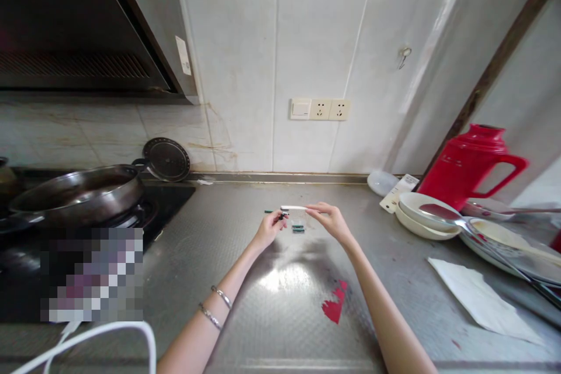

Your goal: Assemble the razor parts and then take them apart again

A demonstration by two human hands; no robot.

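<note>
In the middle of the counter, my left hand [268, 229] pinches a small dark-and-silver item [284, 215] whose kind I cannot make out. My right hand [328, 219] grips the right end of a slim white stick-shaped object [294, 207] between thumb and fingers. The stick lies level, its left end at my left fingertips. Just below it, small green-and-dark pieces [298, 228] rest on the counter, seemingly in clear plastic. A thin green piece [268, 211] shows behind my left hand. Nearer to me lies a torn red scrap [335, 304].
At left, a steel pan [79, 193] sits on the black cooktop [175, 201], near a white cable [146, 333]. At right stand a red thermos jug [464, 163], stacked bowls [425, 228], and a plate [512, 260] with utensils. A white tissue [477, 301] lies before them.
</note>
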